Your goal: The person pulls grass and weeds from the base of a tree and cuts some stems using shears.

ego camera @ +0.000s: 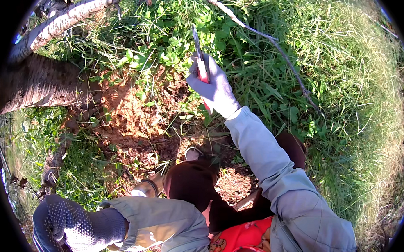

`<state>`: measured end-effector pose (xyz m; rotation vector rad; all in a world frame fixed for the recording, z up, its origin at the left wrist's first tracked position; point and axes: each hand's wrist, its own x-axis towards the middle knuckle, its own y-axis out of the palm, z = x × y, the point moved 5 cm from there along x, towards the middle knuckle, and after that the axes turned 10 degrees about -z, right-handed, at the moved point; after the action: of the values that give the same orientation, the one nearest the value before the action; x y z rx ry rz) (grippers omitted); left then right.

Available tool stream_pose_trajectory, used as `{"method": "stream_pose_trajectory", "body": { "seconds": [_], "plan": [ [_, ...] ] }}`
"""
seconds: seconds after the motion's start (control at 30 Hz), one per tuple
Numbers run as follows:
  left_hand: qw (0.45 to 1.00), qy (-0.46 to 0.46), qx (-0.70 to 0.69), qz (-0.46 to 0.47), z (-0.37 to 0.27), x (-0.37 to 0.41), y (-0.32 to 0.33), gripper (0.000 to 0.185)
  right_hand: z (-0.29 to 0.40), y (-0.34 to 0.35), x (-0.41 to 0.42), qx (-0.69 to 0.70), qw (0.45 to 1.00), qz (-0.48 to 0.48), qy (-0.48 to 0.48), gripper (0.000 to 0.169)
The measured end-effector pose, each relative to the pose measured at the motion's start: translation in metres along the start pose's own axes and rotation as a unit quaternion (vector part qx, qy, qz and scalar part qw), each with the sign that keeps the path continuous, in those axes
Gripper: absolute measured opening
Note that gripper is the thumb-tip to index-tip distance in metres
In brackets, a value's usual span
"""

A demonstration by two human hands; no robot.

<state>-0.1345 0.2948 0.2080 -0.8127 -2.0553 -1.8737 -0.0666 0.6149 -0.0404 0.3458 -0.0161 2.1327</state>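
My right hand (215,86), in a pale knit glove, is closed around the red handle of a pruning tool (203,75). Its narrow metal blade points away from me, over low green leaves; seen edge-on, it does not show whether it has one blade or two. At the lower left rim is my left hand (68,229), in a grey glove with light grip dots. The fingers of that hand curl downward, and whatever may lie within them is hidden. Between the hands lies a patch of reddish bare soil (130,109).
A thick tree trunk (44,82) comes in from the left, with a pale-barked branch (65,22) above it. One thin bare branch (272,40) slants across the grass (339,103) on the right. My bent knee (191,182) is close below the soil patch.
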Motion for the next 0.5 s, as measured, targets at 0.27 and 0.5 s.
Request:
{"method": "stream_pose_trajectory", "body": {
  "seconds": [0.27, 0.5],
  "plan": [
    [0.995, 0.075, -0.003, -0.073, -0.016, 0.002, -0.02, 0.051, 0.051, 0.003, 0.013, 0.441, 0.875, 0.159, 0.117, 0.05],
    [0.97, 0.171, -0.007, -0.174, -0.046, 0.004, -0.038, 0.054, 0.062, 0.0, 0.016, 0.497, 0.845, 0.155, 0.121, 0.051]
  ]
}}
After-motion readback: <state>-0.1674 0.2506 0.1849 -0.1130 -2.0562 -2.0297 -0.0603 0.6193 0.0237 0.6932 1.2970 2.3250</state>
